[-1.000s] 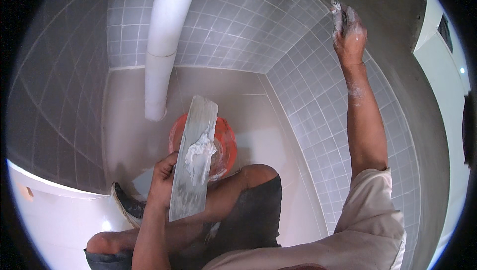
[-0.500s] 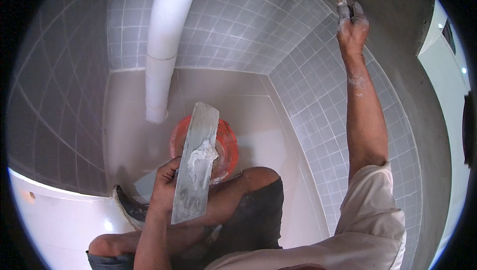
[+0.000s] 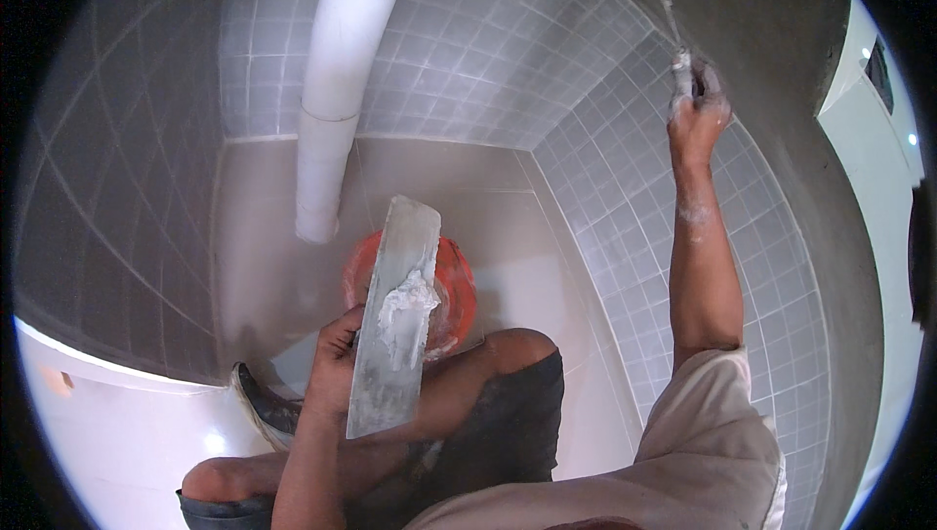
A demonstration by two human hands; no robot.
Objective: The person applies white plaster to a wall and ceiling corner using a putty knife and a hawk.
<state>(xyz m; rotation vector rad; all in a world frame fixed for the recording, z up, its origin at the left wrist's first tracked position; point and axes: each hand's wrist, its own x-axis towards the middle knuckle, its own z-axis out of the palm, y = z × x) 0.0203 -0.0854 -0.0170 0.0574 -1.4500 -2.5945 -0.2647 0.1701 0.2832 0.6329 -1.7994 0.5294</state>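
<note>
The left hand (image 3: 337, 359) grips a flat trowel (image 3: 386, 388) by its left edge, any handle hidden behind the plate, which carries a lump of white paste (image 3: 410, 298) and blocks much of the orange bucket (image 3: 466, 281) on the floor, whose contents I cannot make out. The right hand (image 3: 700, 110), raised near the grey wall (image 3: 771, 61), clasps a narrow-bladed tool (image 3: 667, 13), its handle partly covered by fingers.
</note>
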